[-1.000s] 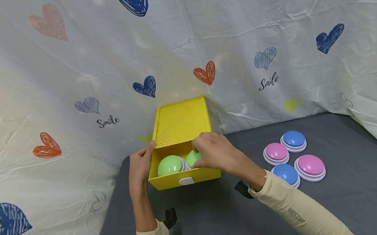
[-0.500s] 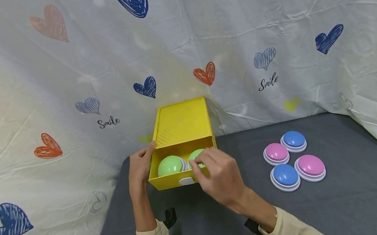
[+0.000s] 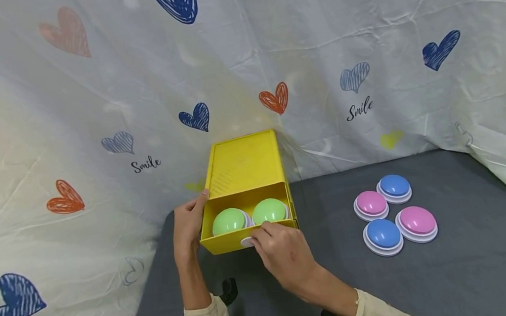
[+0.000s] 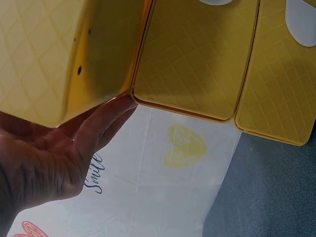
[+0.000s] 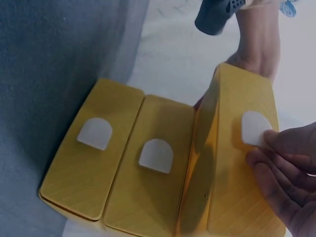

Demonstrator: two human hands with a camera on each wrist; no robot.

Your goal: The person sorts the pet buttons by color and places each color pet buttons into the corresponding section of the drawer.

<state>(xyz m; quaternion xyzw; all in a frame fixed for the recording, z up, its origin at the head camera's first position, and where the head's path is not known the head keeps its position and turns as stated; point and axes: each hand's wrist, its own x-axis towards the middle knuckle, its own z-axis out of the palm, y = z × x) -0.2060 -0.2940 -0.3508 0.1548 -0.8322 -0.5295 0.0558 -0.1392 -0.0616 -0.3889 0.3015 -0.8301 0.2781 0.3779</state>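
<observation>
Below the frame's centre, we see the right hand (image 3: 286, 257) pinching a white handle (image 3: 246, 242); the left hand (image 3: 188, 226) (fingers almost straight) touches the yellow cabinet (image 3: 245, 164).

Backdrop (image 3: 313, 20): white, creased, across the top and down the left side of the frame
Dark blue heart (image 3: 441, 51): scribbled, upper right
Red heart (image 3: 64, 197): scribbled, middle left
Smile lettering (image 3: 360, 109): black script, printed both left and right of centre
Tabletop (image 3: 466, 280): dark grey, lower right
Pink domes (image 3: 417, 220): two, white-based, right of centre
Blue domes (image 3: 383, 234): two, white-based, beside the pink
</observation>
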